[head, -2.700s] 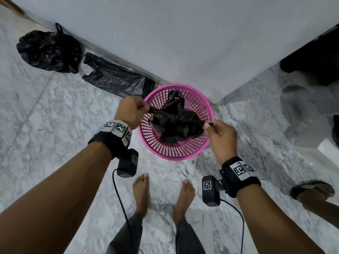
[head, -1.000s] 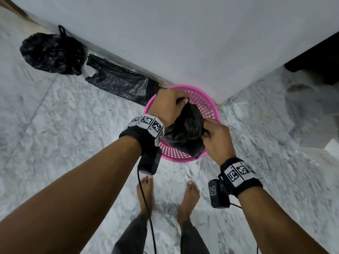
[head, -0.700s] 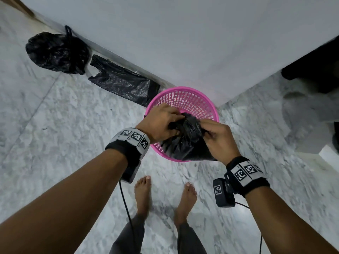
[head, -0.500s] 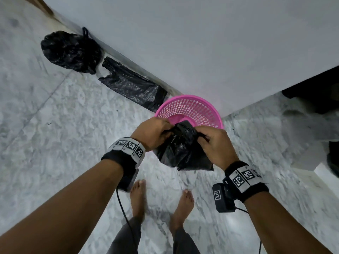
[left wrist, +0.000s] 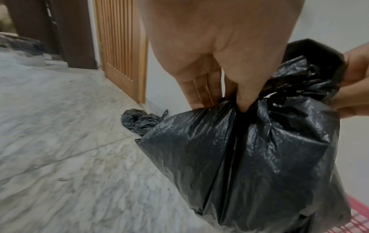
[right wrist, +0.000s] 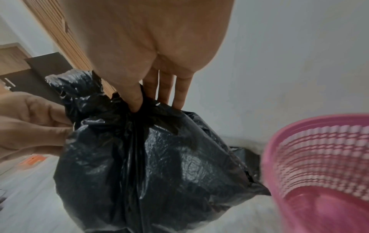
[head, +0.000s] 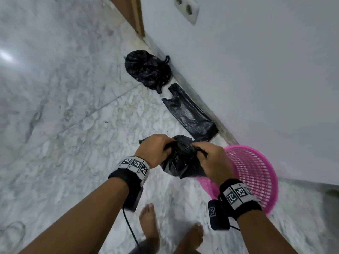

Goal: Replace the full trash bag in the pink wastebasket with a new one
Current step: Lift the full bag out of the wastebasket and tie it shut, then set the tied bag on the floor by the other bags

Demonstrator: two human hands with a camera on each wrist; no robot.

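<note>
A full black trash bag (head: 180,160) hangs in the air left of the pink wastebasket (head: 256,173), outside it. My left hand (head: 156,149) grips its bunched neck from the left, and my right hand (head: 211,158) pinches the neck from the right. In the left wrist view the thumb and fingers of the left hand (left wrist: 225,100) pinch the gathered plastic of the bag (left wrist: 259,157). In the right wrist view the right hand (right wrist: 151,100) does the same on the bag (right wrist: 149,165), with the wastebasket (right wrist: 319,157) at the right showing no bag inside.
A flat folded black bag (head: 190,114) lies on the marble floor by the wall. Beyond it sits a tied, filled black bag (head: 146,70). A wooden door frame (head: 135,13) stands further along the wall. My bare feet (head: 150,224) are below the hands.
Both hands gathered the bag's neck, lifted the bag out of the wastebasket and carried it left. The head view swung left, so the wastebasket now sits at the right.
</note>
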